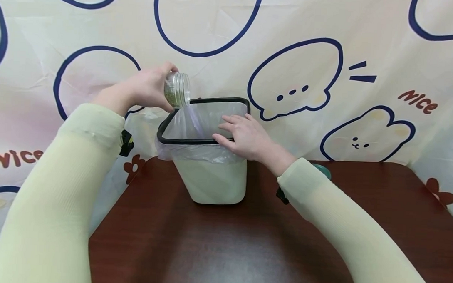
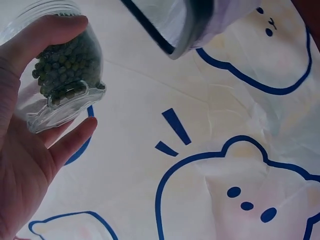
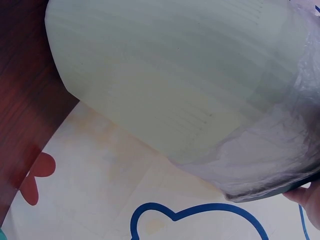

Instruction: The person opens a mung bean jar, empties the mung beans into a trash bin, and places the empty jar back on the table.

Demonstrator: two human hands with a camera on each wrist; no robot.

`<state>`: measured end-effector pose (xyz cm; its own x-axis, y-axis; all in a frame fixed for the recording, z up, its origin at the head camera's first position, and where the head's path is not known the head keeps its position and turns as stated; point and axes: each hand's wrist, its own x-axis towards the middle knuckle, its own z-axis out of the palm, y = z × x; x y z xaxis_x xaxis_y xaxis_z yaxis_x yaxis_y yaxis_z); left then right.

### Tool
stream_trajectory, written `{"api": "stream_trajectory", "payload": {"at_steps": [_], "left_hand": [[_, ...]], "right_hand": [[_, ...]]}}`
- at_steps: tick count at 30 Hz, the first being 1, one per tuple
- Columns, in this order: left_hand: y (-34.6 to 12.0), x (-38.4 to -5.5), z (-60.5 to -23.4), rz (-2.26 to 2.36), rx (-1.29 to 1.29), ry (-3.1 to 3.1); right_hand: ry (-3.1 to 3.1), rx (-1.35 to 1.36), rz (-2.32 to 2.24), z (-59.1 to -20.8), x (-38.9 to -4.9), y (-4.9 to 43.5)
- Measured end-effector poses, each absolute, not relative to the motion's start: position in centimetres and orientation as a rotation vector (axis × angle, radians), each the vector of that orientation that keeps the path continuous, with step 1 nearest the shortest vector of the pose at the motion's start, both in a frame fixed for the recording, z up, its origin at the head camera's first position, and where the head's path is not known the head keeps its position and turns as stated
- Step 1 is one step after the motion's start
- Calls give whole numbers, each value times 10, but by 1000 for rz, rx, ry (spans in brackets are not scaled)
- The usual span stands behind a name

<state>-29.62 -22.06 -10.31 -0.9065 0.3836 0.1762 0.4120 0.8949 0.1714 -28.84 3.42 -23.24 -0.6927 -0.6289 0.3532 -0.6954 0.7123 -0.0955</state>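
Note:
My left hand grips a clear glass jar, tipped on its side with its mouth toward the bin's opening. Small green beans fill part of the jar, and the left wrist view shows the thumb across its side. Below and to the right of the jar stands a pale green trash bin with a black rim and a translucent plastic liner folded over it. My right hand rests at the rim's right side, fingers extended over the opening. The bin's bottom inside is hidden.
The bin stands on a dark brown table, near its back edge. A teal round object lies partly hidden behind the right sleeve. A cloth printed with cartoon animals hangs behind and along the sides.

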Motion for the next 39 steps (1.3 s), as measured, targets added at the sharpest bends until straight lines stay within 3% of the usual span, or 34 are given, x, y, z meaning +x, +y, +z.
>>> {"api": "stream_trajectory", "payload": {"at_steps": [39], "left_hand": [[-217, -294, -104, -273, -649, -2903]], "right_hand": [[-2601, 1047, 321, -234, -288, 34]]}}
